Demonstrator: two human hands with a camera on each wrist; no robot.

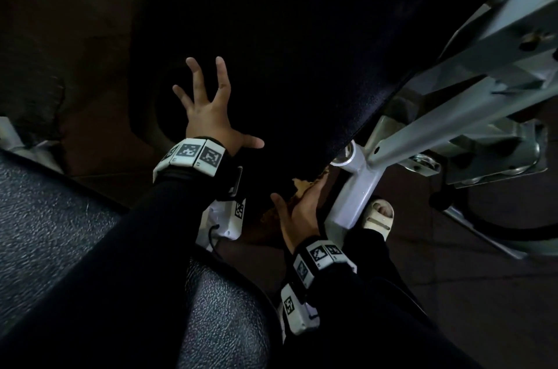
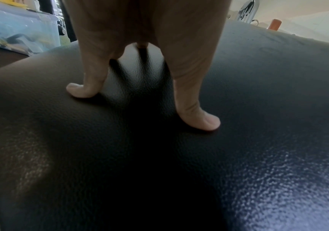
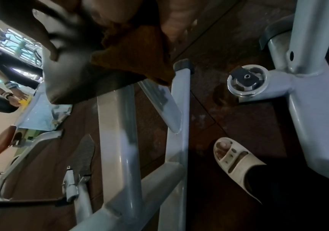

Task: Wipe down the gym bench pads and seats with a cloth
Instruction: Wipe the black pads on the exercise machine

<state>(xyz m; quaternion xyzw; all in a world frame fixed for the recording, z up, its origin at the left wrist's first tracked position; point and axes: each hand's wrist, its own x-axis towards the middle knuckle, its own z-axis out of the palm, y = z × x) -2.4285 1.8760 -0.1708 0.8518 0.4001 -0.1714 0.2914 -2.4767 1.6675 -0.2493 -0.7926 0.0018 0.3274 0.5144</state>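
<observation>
We've got the left hand [image 1: 208,109] spread wide on the big black bench pad [image 1: 287,51], fingers fanned out and straight, holding nothing. From the left wrist view the fingertips [image 2: 203,120] press right down on the pebbly leather of the pad [image 2: 159,156], palm lifted a bit off it.

The right hand [image 1: 299,211] is lower down, at the bottom edge of that same pad, just beside the grey metal frame [image 1: 356,187]. It has the brown cloth [image 1: 305,184] pressed against the pad edge. In the right wrist view the cloth [image 3: 135,54] hangs down from under the hand, bunched against the underside of the pad [image 3: 68,81], one corner touching a grey frame tube [image 3: 179,109]. That view is blurry up by the fingers, so we can't honestly tell if they curl round the cloth or just press it flat.

Container-wise: there's a clear plastic storage box [image 2: 21,31] off to the left behind the pad in the left wrist view, with a jumble of dark and yellowish stuff inside, too murky to name. An orange cylinder [image 2: 275,24] pokes up behind the far end of the pad.

A second textured black seat pad [image 1: 45,232] sits at lower left under our left sleeve. Down on the dark reddish floor [image 3: 209,117] there's a foot in a cream slide sandal [image 3: 236,162], near the frame's round knob [image 3: 246,81].
</observation>
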